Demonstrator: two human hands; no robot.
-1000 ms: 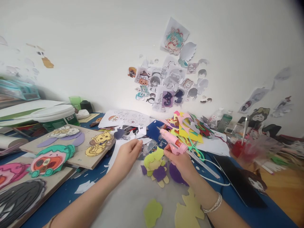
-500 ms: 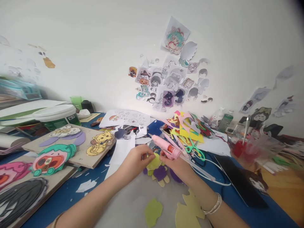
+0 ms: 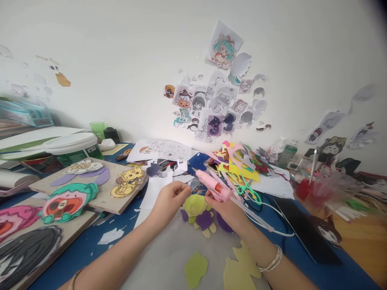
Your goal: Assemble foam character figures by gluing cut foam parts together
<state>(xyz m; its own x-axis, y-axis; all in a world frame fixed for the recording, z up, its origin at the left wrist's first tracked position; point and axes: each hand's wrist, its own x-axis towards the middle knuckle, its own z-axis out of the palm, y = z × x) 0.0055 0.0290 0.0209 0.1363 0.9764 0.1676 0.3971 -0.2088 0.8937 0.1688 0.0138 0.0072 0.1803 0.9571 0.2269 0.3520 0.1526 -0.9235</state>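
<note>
My right hand (image 3: 225, 207) is wrapped round a pink hot glue gun (image 3: 214, 185), whose nozzle points up and to the left. Thumb and fingers of my left hand (image 3: 173, 197) are pinched together; anything between them is too small to make out. Just below, between both hands, lies a layered paper figure (image 3: 205, 220) with a yellow-green head, purple clothing and pale legs. It rests on a grey mat (image 3: 163, 249). Nearer to me on the mat are a green cutout (image 3: 196, 270) and a pale yellow cutout (image 3: 242, 269).
Green scissors (image 3: 248, 190) and a pile of coloured scraps (image 3: 238, 161) lie behind the glue gun, with a white cable curving right. A black slab (image 3: 306, 229) is at right. Finished figures sit on boards (image 3: 119, 203) at left, beside a white-lidded tub (image 3: 72, 145).
My left hand has drawn off the yellow-green head piece, up and to the left. The right hand and glue gun have shifted slightly right, showing more of the figure.
</note>
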